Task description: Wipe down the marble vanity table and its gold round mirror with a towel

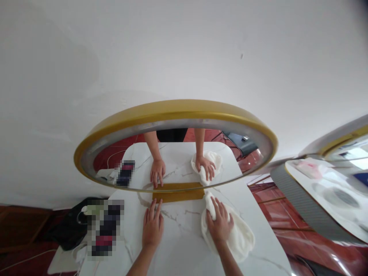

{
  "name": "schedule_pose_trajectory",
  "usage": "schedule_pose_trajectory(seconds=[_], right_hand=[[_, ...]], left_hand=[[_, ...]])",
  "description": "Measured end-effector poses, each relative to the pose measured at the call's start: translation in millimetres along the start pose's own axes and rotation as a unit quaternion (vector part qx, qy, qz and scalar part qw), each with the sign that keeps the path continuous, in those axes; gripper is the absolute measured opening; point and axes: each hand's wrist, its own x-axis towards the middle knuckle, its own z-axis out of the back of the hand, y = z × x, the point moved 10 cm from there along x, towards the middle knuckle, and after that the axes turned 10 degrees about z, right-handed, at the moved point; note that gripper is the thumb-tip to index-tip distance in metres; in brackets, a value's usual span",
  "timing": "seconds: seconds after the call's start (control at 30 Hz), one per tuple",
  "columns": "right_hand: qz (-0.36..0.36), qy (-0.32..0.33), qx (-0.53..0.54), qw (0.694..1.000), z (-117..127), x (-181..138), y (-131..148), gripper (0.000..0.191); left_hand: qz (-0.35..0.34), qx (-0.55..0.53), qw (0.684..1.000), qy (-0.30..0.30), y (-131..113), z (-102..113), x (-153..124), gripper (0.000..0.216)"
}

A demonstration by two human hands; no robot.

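Cloth (240, 237), white and terry-looking, lies bunched on the marble table (184, 249) at about 5 o'clock in the view, near the table's right edge. I judge it soft, light and limp. It would fold under any pinch and slide easily on polished stone. The best hold looks to be the thick bunched middle, not a loose corner.

Left to right:
- 8 o'clock: black bag (66, 230), slumped off the table's left edge.
- Just right of it: pixelated patch (105, 226). What stands there cannot be made out.
- 6 o'clock: left hand (152, 226) lies flat on bare marble, fingers straight and close together, holding nothing. Its tips reach the gold base (178, 194).
- 12 o'clock: round gold-rimmed mirror (175, 111) rises from that base and leans toward the white wall.
- 5 o'clock: right hand (220, 224) is palm-down on the cloth, fingers spread and laid over it, pressing rather than clenched.
- 3 o'clock: second mirror (316, 203), blurred and cut off by the picture's edge.

Hidden: the part of the cloth under the palm. Both forearms run out at the bottom edge. The glass repeats hands and cloth, with another pixelated spot at its left.
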Motion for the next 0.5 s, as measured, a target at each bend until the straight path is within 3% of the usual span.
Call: schedule_pose_trajectory(seconds=[0.2, 0.5], right_hand=[[0.056, 0.017, -0.025, 0.998, -6.0, 27.2, 16.8, 0.051], [0.103, 0.032, -0.053, 0.993, -9.8, 28.8, 31.6, 0.051]], left_hand=[[-0.003, 0.014, 1.000, 0.001, 0.3, -1.2, 0.8, 0.058], [-0.004, 0.010, 1.000, -0.008, -1.7, 2.0, 1.5, 0.058]])
